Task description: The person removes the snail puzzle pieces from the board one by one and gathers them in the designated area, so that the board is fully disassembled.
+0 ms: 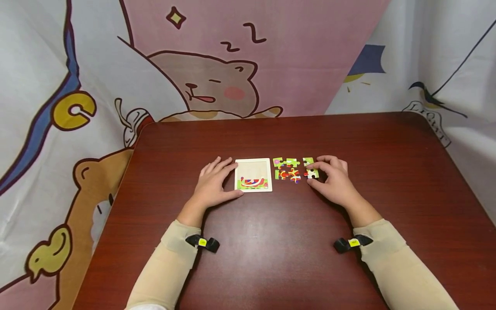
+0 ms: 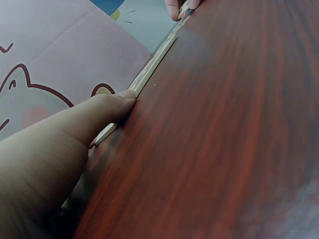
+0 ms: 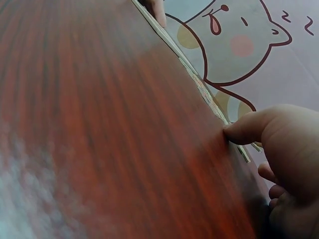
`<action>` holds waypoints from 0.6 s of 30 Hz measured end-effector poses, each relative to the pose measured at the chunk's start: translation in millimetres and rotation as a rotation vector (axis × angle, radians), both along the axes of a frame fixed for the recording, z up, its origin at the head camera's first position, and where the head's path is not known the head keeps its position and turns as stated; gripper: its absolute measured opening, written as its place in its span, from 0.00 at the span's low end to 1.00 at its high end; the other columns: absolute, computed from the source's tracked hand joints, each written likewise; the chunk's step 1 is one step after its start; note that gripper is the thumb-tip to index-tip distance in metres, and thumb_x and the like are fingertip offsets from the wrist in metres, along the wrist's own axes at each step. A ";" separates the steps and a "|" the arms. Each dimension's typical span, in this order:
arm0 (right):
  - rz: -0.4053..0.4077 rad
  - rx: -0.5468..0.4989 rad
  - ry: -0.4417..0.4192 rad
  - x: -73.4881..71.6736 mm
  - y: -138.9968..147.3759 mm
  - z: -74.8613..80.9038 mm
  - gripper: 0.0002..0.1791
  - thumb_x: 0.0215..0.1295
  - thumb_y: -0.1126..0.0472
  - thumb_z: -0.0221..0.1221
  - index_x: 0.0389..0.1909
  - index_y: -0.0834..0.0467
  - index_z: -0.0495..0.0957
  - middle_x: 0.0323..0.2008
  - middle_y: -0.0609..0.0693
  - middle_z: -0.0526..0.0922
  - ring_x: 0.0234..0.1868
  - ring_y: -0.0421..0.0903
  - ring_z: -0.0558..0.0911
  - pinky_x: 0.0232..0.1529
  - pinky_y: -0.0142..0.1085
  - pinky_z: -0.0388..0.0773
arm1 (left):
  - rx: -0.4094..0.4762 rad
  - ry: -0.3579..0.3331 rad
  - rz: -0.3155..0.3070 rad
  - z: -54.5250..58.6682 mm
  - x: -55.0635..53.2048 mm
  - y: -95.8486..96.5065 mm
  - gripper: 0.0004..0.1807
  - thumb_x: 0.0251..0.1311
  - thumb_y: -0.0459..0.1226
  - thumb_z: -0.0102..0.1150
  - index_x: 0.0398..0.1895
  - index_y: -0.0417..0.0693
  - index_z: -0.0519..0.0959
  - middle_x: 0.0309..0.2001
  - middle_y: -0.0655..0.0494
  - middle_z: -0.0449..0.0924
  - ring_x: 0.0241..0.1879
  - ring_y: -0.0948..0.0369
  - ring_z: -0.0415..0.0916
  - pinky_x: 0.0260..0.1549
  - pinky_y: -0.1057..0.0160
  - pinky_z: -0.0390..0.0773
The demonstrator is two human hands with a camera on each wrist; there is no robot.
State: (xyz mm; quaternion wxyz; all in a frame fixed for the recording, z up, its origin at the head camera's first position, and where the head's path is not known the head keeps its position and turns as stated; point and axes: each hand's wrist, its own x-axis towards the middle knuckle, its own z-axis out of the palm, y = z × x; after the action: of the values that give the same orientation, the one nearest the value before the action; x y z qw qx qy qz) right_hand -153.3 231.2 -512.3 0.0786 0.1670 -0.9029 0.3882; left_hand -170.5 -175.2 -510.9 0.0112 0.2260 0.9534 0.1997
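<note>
A square wooden puzzle tray [image 1: 252,168] with a pale rim lies on the table, a strip of colourful picture along its lower part. My left hand [image 1: 214,181] rests at its left side, fingers spread, thumb at the near corner and index finger on the left rim. In the left wrist view the thumb [image 2: 112,102] presses against the tray's edge. My right hand [image 1: 333,181] holds two jigsaw pieces [image 1: 312,174] between a bent index finger and thumb, right of the tray. Several other green, red and yellow jigsaw pieces [image 1: 287,163] lie between tray and right hand.
The dark red-brown wooden table [image 1: 263,258] extends around the puzzle. Behind it hangs a cloth [image 1: 310,56] printed with cartoon animals, which also covers the sides. Black straps with yellow labels [image 1: 202,242] sit on both sleeved wrists.
</note>
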 end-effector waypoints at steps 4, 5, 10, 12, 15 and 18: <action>0.004 0.005 -0.017 -0.6 0.7 0.1 0.19 0.61 0.67 0.75 0.54 0.58 0.87 0.65 0.67 0.71 0.69 0.71 0.59 0.63 0.67 0.52 | -0.003 0.003 0.001 -0.2 -0.2 -0.4 0.52 0.53 0.67 0.72 0.80 0.57 0.71 0.82 0.54 0.62 0.83 0.47 0.48 0.76 0.38 0.49; 0.004 0.006 -0.018 -0.7 0.6 0.0 0.19 0.61 0.67 0.75 0.54 0.58 0.87 0.65 0.67 0.71 0.69 0.71 0.59 0.63 0.67 0.52 | -0.004 0.002 0.002 -0.2 -0.3 -0.5 0.53 0.53 0.67 0.72 0.80 0.57 0.70 0.82 0.54 0.61 0.83 0.47 0.48 0.76 0.38 0.49; 0.000 0.009 -0.018 -1.7 0.1 -0.5 0.20 0.61 0.67 0.75 0.54 0.58 0.87 0.65 0.66 0.72 0.68 0.70 0.60 0.62 0.66 0.53 | -0.001 0.000 0.000 -0.4 -0.3 -0.8 0.53 0.54 0.67 0.72 0.81 0.57 0.70 0.82 0.54 0.61 0.84 0.47 0.47 0.76 0.38 0.49; -0.003 0.006 -0.012 -1.7 -0.2 -0.6 0.21 0.60 0.67 0.76 0.54 0.59 0.87 0.64 0.67 0.72 0.68 0.70 0.61 0.62 0.65 0.53 | 0.001 -0.005 0.000 0.1 0.1 -0.6 0.53 0.54 0.67 0.72 0.81 0.57 0.70 0.83 0.54 0.61 0.84 0.47 0.47 0.76 0.38 0.49; -0.007 -0.002 -0.003 -1.3 -0.5 -0.6 0.22 0.58 0.68 0.76 0.55 0.60 0.86 0.63 0.67 0.73 0.67 0.71 0.61 0.62 0.64 0.54 | -0.001 -0.007 0.000 0.6 0.4 -0.4 0.53 0.54 0.67 0.72 0.81 0.57 0.70 0.83 0.54 0.60 0.84 0.47 0.47 0.76 0.38 0.48; -0.008 -0.012 0.005 -0.7 -0.9 -0.1 0.22 0.58 0.68 0.76 0.55 0.60 0.86 0.63 0.66 0.74 0.66 0.71 0.62 0.62 0.64 0.54 | 0.001 -0.006 -0.001 1.0 0.6 -0.5 0.53 0.54 0.67 0.72 0.81 0.57 0.70 0.83 0.54 0.61 0.84 0.47 0.47 0.77 0.38 0.48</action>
State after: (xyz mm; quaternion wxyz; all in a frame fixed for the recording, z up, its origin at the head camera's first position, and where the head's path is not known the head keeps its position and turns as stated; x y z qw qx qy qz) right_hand -154.0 230.3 -512.4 0.0834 0.1637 -0.9011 0.3927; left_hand -170.0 -175.7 -509.9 0.0142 0.2260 0.9531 0.2010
